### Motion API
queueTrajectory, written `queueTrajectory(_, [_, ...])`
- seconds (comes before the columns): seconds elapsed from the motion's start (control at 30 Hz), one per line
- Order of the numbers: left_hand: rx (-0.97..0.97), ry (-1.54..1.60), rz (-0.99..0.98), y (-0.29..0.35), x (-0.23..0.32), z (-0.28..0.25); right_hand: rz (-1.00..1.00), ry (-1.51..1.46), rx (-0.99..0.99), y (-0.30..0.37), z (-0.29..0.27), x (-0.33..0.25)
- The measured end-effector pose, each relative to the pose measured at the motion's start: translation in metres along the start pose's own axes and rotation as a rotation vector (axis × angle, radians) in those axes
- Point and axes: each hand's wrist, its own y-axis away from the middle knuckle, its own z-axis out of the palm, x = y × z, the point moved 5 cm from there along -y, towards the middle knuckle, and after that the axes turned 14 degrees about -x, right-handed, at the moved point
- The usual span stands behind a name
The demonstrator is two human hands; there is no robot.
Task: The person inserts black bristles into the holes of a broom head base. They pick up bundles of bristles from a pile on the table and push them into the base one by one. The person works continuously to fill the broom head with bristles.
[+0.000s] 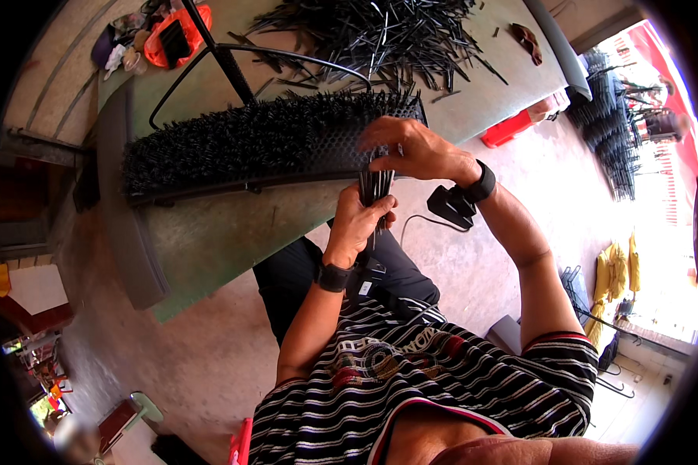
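My left hand (355, 223) is closed round an upright bundle of thin black strips (375, 186), just off the table's near edge. Directly above the bundle is my right hand (420, 149), its fingers bent and smeared by motion, so whether they hold a strip is unclear. Those fingers hover by the right end of a long black perforated panel (337, 157). Dense black bristle-like tufts (225, 139) cover the panel from its left end to past the middle; bare holes show toward the right. Each wrist wears a black band.
A large heap of loose black strips (372, 35) lies at the back of the green table (209, 256). A black metal frame (229, 66) rises behind the panel. An orange-red bag (180, 39) sits back left. A black box with a cable (451, 208) hangs by my right wrist.
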Motion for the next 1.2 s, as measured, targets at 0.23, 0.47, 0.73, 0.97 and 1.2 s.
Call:
queueTrajectory(0.23, [-0.068,0.06,-0.035,-0.001,0.004,0.01,0.123,-0.236,-0.042,0.005,0.006,0.011])
queueTrajectory(0.47, [-0.044,0.075,-0.062,-0.004,-0.007,0.006,0.28,-0.771,0.457,0.026,-0.004,0.034])
queueTrajectory(0.73, [0.002,0.16,-0.07,-0.002,-0.004,0.008,0.185,-0.185,0.887,0.033,-0.029,0.039])
queueTrajectory(0.97, [0.004,0.086,-0.064,0.001,0.0,0.008,0.187,-0.04,0.867,0.034,-0.023,0.051])
queueTrajectory(1.2, [0.084,0.087,-0.097,0.007,-0.002,-0.002,0.054,0.239,0.751,0.025,-0.025,0.045])
